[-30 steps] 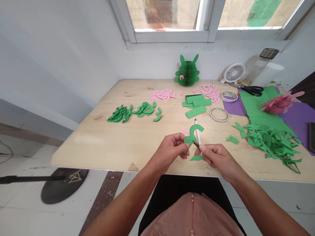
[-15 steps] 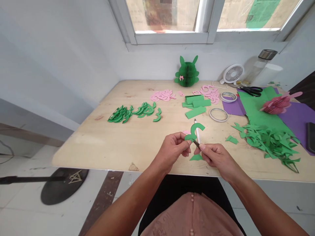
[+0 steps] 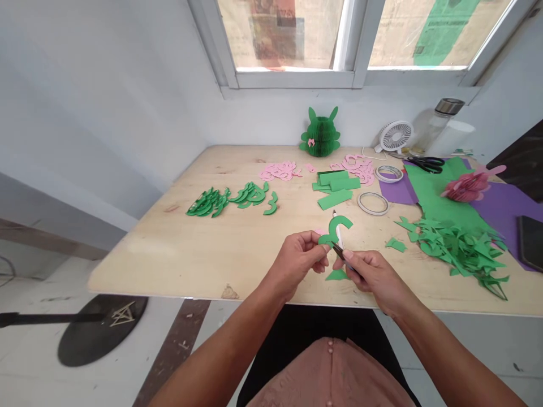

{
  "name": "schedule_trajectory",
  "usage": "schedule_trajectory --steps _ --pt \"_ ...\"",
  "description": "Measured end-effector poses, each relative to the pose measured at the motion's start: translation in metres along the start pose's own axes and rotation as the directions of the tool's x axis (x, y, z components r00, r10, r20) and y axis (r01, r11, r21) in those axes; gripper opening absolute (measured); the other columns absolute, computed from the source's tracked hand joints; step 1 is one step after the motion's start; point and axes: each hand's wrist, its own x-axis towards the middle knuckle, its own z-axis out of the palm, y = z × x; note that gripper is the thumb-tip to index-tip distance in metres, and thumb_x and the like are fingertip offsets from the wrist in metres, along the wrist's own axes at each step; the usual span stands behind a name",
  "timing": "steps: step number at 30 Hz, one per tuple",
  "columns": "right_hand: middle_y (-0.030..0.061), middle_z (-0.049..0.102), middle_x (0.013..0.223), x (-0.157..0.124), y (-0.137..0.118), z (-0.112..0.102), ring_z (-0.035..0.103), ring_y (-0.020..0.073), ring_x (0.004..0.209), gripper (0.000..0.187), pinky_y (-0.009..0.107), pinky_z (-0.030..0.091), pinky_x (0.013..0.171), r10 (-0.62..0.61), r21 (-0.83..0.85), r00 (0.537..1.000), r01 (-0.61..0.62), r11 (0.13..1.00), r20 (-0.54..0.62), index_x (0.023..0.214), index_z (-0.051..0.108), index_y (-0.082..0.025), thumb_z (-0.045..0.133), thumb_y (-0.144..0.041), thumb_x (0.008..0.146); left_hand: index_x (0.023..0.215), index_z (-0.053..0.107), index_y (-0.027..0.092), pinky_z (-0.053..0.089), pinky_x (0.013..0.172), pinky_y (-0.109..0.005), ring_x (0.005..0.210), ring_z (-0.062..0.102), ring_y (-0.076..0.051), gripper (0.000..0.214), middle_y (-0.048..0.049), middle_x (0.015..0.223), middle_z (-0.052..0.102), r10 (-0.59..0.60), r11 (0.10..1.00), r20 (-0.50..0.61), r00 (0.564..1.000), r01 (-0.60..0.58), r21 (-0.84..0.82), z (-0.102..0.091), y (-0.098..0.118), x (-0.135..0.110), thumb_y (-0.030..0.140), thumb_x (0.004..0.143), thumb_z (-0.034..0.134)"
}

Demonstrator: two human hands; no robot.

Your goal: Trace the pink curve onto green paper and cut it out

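My left hand [image 3: 303,251] pinches a curved green paper cutout [image 3: 335,229] by its lower left end, above the front of the table. In my right hand [image 3: 371,271] are small scissors [image 3: 338,251], their dark blades touching the cutout's lower edge; the handles are mostly hidden by the fingers. Behind the cutout lies a white pen [image 3: 339,233] with a dark tip. Beneath the hands is a green paper scrap [image 3: 337,275]. A small pink piece [image 3: 320,231] shows partly beside the left fingertips.
Green curved cutouts [image 3: 207,202] lie in piles to the left. Pink cutouts [image 3: 280,170], green strips [image 3: 335,198] and tape rolls [image 3: 373,203] lie further back. Green scraps [image 3: 460,249], black scissors [image 3: 426,164] and a phone [image 3: 531,240] are right. A green paper figure [image 3: 320,135] stands by the wall.
The camera view has tilted up slightly. Both hands hold nearly the same pose, and the scissors' blades show a little more against the green cutout.
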Motion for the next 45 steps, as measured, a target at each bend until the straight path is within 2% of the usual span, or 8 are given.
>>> schedule_trajectory --steps 29,45 --pt "-0.0081 0.028 0.047 -0.0008 -0.0012 0.0018 0.015 0.0060 0.043 0.044 0.026 0.008 0.043 -0.023 0.003 1.000 0.023 1.000 -0.019 0.076 0.066 -0.014 0.055 -0.055 0.084 0.068 0.057 0.015 0.040 0.052 -0.023 0.048 0.049 -0.008 0.022 0.0009 0.054 0.058 -0.015 1.000 0.014 1.000 0.015 -0.011 -0.0008 0.0035 0.0008 0.032 0.065 0.070" --pt "-0.0071 0.027 0.048 -0.0018 -0.0022 -0.0002 0.017 0.0077 0.045 0.048 0.026 0.011 0.044 -0.052 -0.123 0.997 0.045 0.991 -0.050 0.075 0.068 -0.013 0.053 -0.058 0.083 0.067 0.056 0.015 0.040 0.052 -0.022 0.048 0.048 -0.008 0.018 0.0015 0.053 0.057 -0.022 1.000 0.030 0.999 0.022 0.003 -0.0017 0.0061 -0.0002 0.028 0.066 0.069"
